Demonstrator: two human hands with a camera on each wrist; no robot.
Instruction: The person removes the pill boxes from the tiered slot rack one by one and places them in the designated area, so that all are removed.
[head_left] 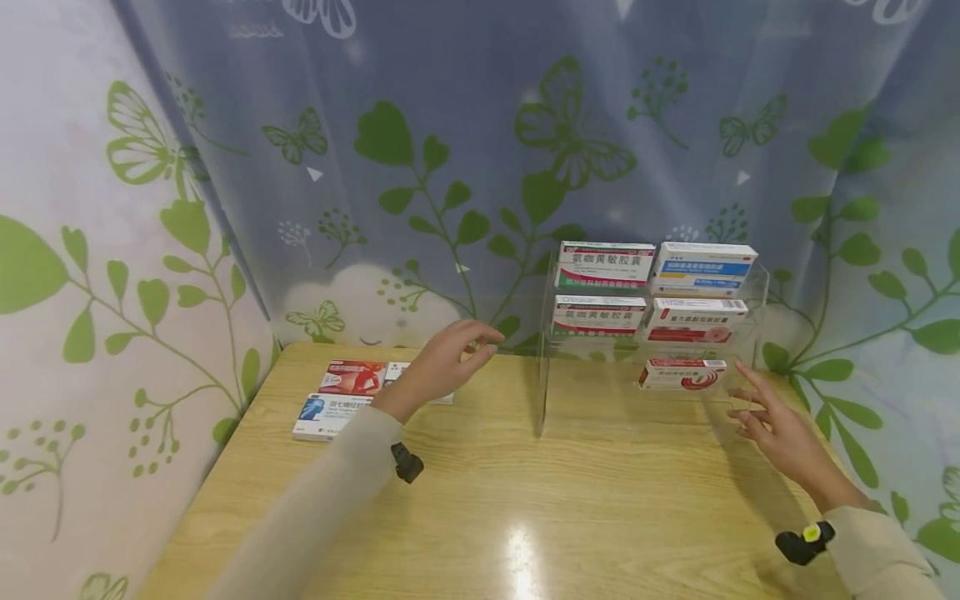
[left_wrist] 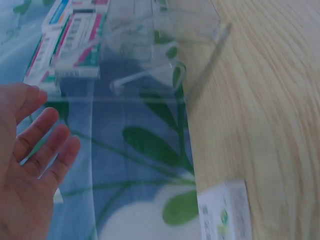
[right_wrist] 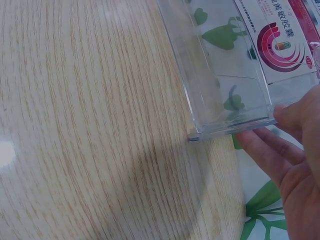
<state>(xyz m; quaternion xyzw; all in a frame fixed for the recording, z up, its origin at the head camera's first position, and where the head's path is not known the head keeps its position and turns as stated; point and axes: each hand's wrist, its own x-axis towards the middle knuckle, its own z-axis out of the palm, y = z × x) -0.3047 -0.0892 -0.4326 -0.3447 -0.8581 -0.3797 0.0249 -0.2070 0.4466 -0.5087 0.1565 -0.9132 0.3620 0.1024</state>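
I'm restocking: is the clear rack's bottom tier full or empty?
Partly full: in the head view, the bottom tier holds one red-and-white box on the right, with unfilled space to its left.

I am watching the right hand (right_wrist: 297, 170) gripping a clear plastic rack (right_wrist: 197, 80) by its edge; a white-and-red medicine box (right_wrist: 277, 50) is sitting in it, and the wooden table (right_wrist: 90, 110) is showing alongside.

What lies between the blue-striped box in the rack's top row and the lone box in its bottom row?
A red-and-white box in the middle row of the clear rack, as the head view shows.
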